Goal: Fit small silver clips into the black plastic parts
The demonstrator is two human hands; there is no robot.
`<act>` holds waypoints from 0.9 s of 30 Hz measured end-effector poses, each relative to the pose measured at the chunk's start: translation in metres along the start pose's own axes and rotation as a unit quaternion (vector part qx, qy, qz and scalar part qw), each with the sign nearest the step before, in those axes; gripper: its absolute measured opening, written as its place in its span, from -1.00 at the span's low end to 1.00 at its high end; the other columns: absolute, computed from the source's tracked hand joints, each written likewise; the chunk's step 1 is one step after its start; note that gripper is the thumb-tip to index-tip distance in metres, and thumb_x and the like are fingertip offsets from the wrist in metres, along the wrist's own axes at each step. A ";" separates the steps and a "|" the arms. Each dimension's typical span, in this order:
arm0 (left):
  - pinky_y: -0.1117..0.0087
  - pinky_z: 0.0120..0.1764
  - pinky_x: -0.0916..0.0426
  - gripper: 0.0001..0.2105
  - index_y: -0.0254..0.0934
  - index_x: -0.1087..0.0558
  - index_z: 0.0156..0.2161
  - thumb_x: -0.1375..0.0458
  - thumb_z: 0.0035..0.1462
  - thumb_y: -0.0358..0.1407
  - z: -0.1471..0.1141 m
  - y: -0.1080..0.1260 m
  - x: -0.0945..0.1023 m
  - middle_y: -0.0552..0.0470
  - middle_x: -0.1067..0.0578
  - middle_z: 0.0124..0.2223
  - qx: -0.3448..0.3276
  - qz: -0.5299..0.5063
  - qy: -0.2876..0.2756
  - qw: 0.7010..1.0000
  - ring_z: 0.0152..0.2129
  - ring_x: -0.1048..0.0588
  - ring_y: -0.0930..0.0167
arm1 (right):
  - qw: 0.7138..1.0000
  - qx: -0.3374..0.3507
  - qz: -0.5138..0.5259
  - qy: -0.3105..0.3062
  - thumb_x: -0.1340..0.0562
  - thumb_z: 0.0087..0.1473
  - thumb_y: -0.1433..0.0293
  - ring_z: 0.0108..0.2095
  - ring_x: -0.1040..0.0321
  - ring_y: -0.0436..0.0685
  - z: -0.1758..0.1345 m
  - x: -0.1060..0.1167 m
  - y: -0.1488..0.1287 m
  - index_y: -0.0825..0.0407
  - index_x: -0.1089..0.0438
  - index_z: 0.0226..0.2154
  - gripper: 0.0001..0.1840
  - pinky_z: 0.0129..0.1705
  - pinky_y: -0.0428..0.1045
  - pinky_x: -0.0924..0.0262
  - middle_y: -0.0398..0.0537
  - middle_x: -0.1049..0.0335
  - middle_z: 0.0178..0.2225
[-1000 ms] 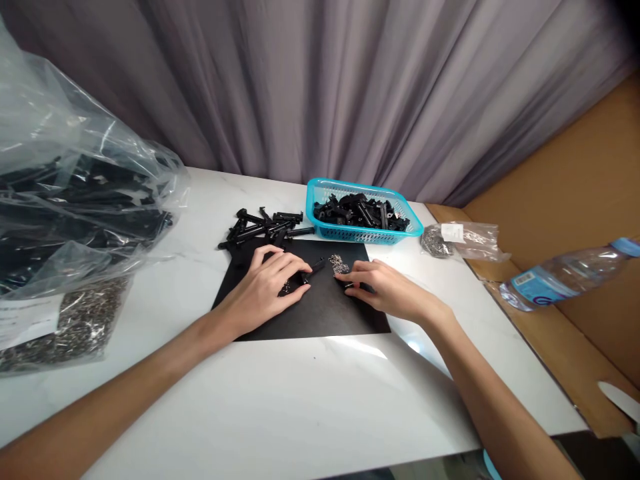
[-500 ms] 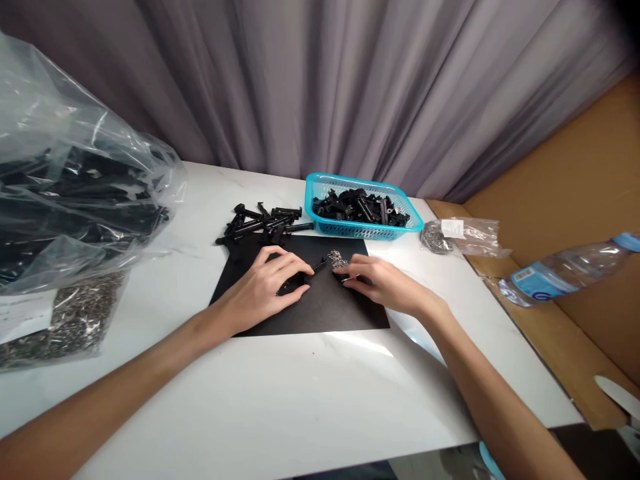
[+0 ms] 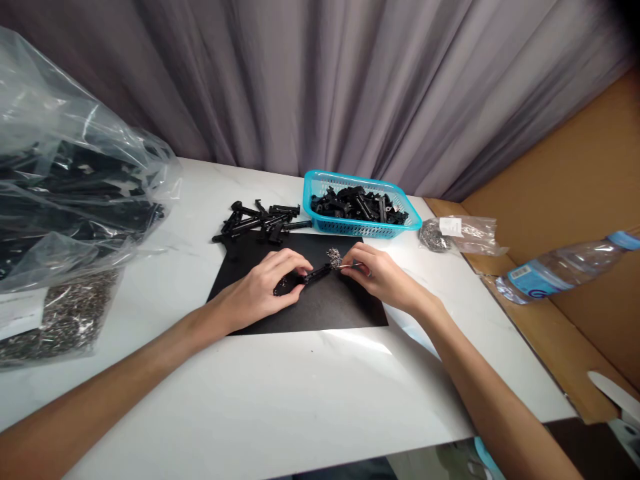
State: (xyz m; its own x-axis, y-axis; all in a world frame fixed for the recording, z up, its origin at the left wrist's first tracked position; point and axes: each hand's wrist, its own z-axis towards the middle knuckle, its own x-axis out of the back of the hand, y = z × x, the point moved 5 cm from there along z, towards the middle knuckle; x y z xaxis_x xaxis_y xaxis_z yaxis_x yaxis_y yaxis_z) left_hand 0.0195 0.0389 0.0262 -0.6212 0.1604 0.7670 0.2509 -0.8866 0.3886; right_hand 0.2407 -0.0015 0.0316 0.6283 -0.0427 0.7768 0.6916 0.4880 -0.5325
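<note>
Over the black mat (image 3: 330, 313), my left hand (image 3: 270, 280) pinches a long, narrow black plastic part (image 3: 317, 274) between thumb and fingers. The part's far end points right, towards a small heap of shiny metal pieces (image 3: 334, 257). My right hand (image 3: 375, 273) is closed on a thin metal pin (image 3: 349, 266) whose left end reaches the edge of that heap. Some tiny pieces (image 3: 281, 285) lie beneath my left palm, partly hidden.
Black plastic parts (image 3: 260, 221) lie piled behind the mat. More fill a blue basket (image 3: 363, 231). A large clear bag (image 3: 85, 193) and a bag of metal pins (image 3: 75, 313) are at left. Right are a small bag (image 3: 450, 235), a bottle (image 3: 555, 270) and cardboard (image 3: 575, 167).
The black part in my left hand now shows further out, reaching right towards the heap. My right hand has lifted slightly, and a thin metal pin shows between its fingertips.
</note>
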 end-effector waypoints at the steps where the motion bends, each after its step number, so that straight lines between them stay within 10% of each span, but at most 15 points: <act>1: 0.28 0.05 -0.45 -0.78 -0.22 -0.47 0.03 -0.15 0.31 -0.42 0.000 0.000 -0.001 -0.03 -0.54 -0.01 0.003 -0.004 -0.002 1.000 -0.05 -0.53 0.34 | 1.000 -0.001 -0.003 -0.004 -0.20 0.35 0.46 -0.28 -0.34 0.08 0.000 -0.001 0.001 0.01 -0.41 -0.23 -0.91 -0.22 0.00 -0.27 -0.03 -0.41 -0.20; 27: 0.07 0.33 -0.34 -0.91 -0.20 -0.52 -0.21 -0.27 0.31 -0.25 -0.006 0.003 -0.003 -0.10 -0.26 0.30 0.038 -0.056 -0.030 0.997 0.27 -0.36 0.20 | 0.994 -0.041 0.098 -0.007 -0.27 0.33 0.40 -0.29 -0.40 0.08 0.002 -0.015 -0.008 -0.02 -0.53 -0.20 -0.90 -0.22 0.01 -0.28 -0.08 -0.56 -0.20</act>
State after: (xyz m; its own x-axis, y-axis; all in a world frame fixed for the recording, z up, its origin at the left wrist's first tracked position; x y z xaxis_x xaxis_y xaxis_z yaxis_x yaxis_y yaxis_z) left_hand 0.0178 0.0335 0.0224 -0.6041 0.2842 0.7445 0.2393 -0.8265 0.5096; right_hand 0.2249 -0.0028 0.0254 0.7496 0.0578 0.6594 0.5836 0.4122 -0.6996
